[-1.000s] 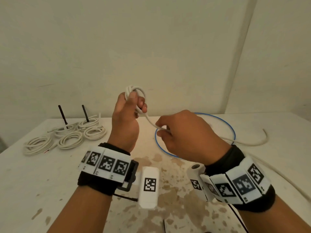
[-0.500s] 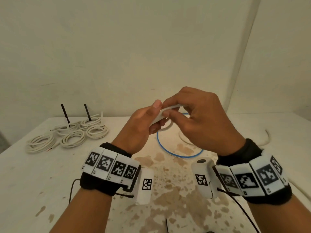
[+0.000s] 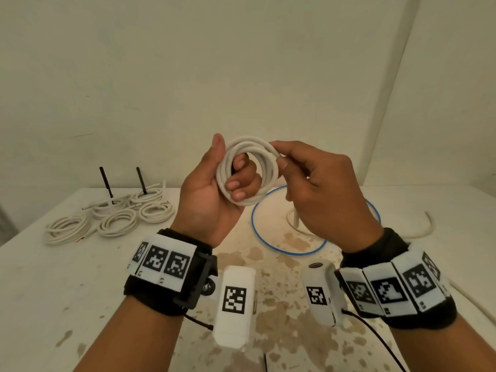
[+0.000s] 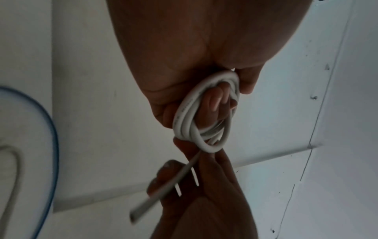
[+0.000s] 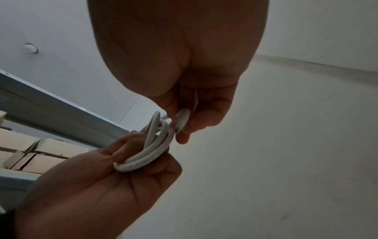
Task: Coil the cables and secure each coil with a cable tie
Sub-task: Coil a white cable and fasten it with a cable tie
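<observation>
Finished coils [image 3: 115, 218]: five white bundles lie on the far left of the table [image 3: 53, 291], two of them with a black cable tie [image 3: 106, 181] standing up
Left hand [image 3: 206, 200]: raised above the table, thumb up along the coil's left side, fingers curled through its centre, gripping it
White cable coil [image 3: 248, 173]: several loops held upright in the air between both hands, above the blue ring
Right hand [image 3: 322, 189]: thumb and forefinger pinch the coil's right edge; the loose cable end [image 4: 155, 200] runs across the palm
Blue ring [image 3: 271, 242]: lies flat on the stained table under the hands
Loose white cable [image 3: 426, 224]: curves on the table at the far right
</observation>
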